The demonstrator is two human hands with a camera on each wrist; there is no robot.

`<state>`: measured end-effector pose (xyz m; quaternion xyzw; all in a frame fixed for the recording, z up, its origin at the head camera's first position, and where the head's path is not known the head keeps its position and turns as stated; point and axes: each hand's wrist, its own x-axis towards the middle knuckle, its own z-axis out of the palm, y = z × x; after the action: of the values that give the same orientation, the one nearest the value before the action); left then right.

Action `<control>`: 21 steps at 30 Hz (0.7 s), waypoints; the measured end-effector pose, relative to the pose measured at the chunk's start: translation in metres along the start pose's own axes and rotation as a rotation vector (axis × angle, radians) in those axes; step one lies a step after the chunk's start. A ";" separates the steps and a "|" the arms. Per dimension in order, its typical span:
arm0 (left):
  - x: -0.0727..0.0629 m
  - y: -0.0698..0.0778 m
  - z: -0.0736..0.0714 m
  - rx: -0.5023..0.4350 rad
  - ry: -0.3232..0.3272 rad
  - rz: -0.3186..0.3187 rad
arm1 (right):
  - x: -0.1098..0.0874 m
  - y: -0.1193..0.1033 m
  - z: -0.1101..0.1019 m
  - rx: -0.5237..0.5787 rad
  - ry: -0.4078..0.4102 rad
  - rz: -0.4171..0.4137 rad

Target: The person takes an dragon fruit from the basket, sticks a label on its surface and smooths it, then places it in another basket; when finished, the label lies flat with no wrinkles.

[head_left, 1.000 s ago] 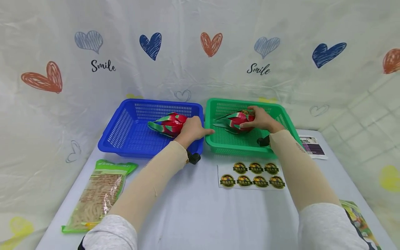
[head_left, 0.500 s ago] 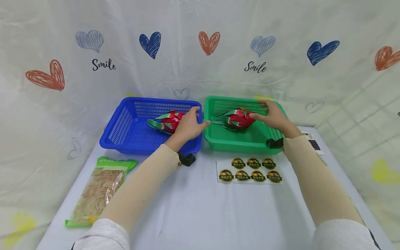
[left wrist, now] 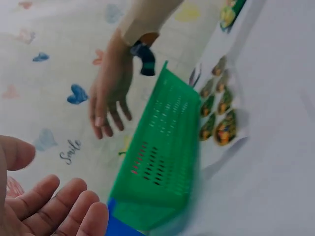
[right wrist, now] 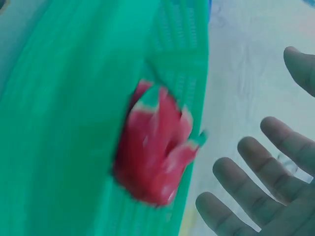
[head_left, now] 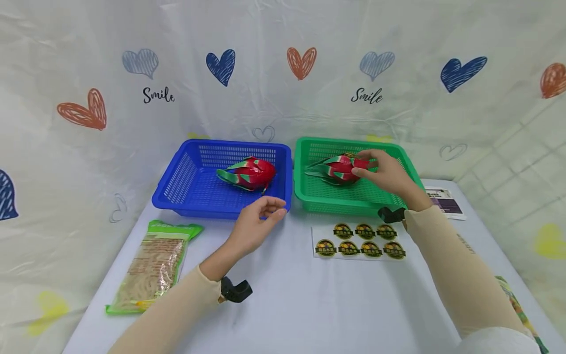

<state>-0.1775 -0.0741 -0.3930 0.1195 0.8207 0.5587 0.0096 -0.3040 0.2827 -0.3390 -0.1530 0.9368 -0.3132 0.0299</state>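
Observation:
A red dragon fruit with green leaf tips (head_left: 252, 174) lies in the right half of the blue basket (head_left: 177, 200). Another dragon fruit (head_left: 342, 169) lies in the green basket (head_left: 336, 205) beside it. My left hand (head_left: 254, 223) is just in front of the blue basket's front rim, its fingers loosely bent and holding nothing. Above the right side of the green basket hovers my right hand (head_left: 389, 172); the right wrist view shows its fingers (right wrist: 246, 182) spread and apart from the fruit.
A sheet of round black-and-gold stickers (head_left: 358, 242) lies before the green basket. On the left is a green-edged plastic bag (head_left: 152, 268). A white and purple packet (head_left: 444, 202) sits right of the green basket, and a colourful packet (head_left: 519, 309) near the right edge.
My left hand has let go of the dragon fruit in the blue basket and drawn back toward me. My right hand has released the other fruit and shifted slightly right.

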 end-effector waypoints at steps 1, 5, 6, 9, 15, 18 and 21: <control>-0.006 -0.006 -0.003 -0.024 -0.010 -0.026 | 0.003 -0.006 0.003 0.006 -0.001 -0.016; -0.022 -0.029 -0.016 -0.136 -0.037 -0.155 | 0.022 -0.031 0.016 0.031 -0.022 -0.062; -0.024 -0.035 -0.020 -0.158 -0.036 -0.185 | 0.029 -0.038 0.020 0.035 -0.030 -0.075; -0.024 -0.051 -0.028 -0.223 -0.005 -0.270 | 0.052 -0.058 0.035 0.031 -0.060 -0.104; -0.017 -0.067 -0.035 -0.426 0.099 -0.347 | 0.093 -0.092 0.073 -0.017 -0.155 -0.135; -0.014 -0.069 -0.034 -0.529 0.138 -0.377 | 0.109 -0.111 0.090 -0.049 -0.197 -0.143; -0.011 -0.069 -0.032 -0.595 0.157 -0.406 | 0.125 -0.131 0.104 -0.070 -0.226 -0.148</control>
<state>-0.1846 -0.1296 -0.4457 -0.0970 0.6273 0.7673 0.0916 -0.3720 0.0851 -0.3399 -0.2570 0.9240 -0.2622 0.1066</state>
